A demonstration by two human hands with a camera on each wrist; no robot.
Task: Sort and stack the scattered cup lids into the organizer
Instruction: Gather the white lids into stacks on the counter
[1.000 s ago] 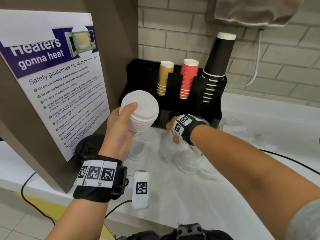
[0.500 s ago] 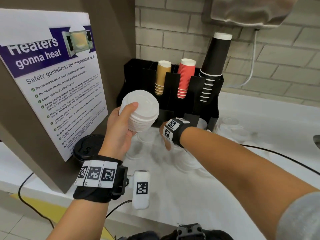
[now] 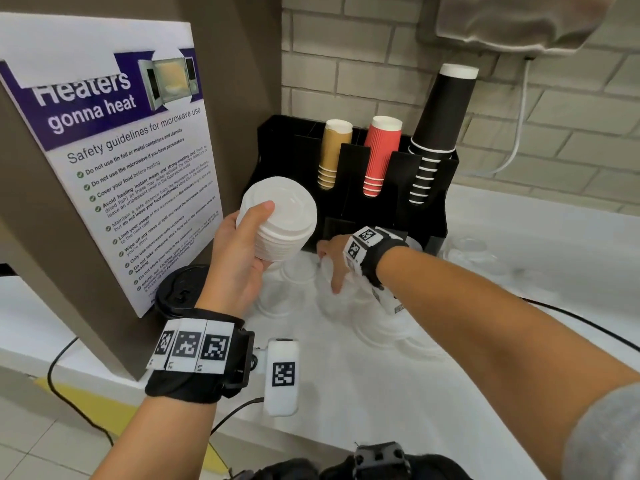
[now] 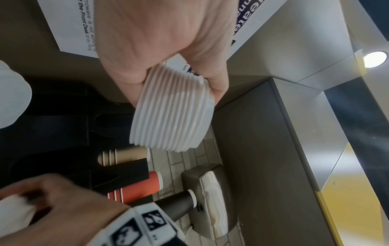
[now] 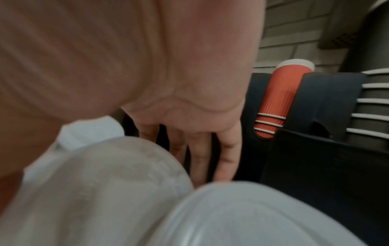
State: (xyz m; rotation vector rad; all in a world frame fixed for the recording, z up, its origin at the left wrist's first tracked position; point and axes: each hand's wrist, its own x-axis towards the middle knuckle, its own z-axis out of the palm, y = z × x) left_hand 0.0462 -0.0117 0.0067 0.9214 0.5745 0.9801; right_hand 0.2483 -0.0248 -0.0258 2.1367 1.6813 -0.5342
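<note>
A white counter (image 3: pixel 398 393) fills the lower right of the head view, backed by a pale brick wall (image 3: pixel 363 64) across the top. At the left, a brown cabinet side carries a microwave safety poster (image 3: pixel 114 161). The counter's front edge runs along the lower left, with floor tiles and a yellow strip below it; bare counter is seen at lower centre. A black organizer (image 3: pixel 429 202) stands at the wall in upper centre, loaded with tan, red and black cups. A stack of white lids (image 3: pixel 280 220) is gripped by the left hand (image 3: pixel 235 258) in mid-frame, thumb on top, fingers wrapped round the side, raised clear of the counter. Clear lids (image 3: pixel 377 327) are scattered just below the organizer. The right hand (image 3: pixel 334 261) is lowered among them; its fingers (image 5: pixel 229 156) point down, nearly straight, touching a clear lid. A black lid (image 3: pixel 180 289) lies at the poster's foot.
</note>
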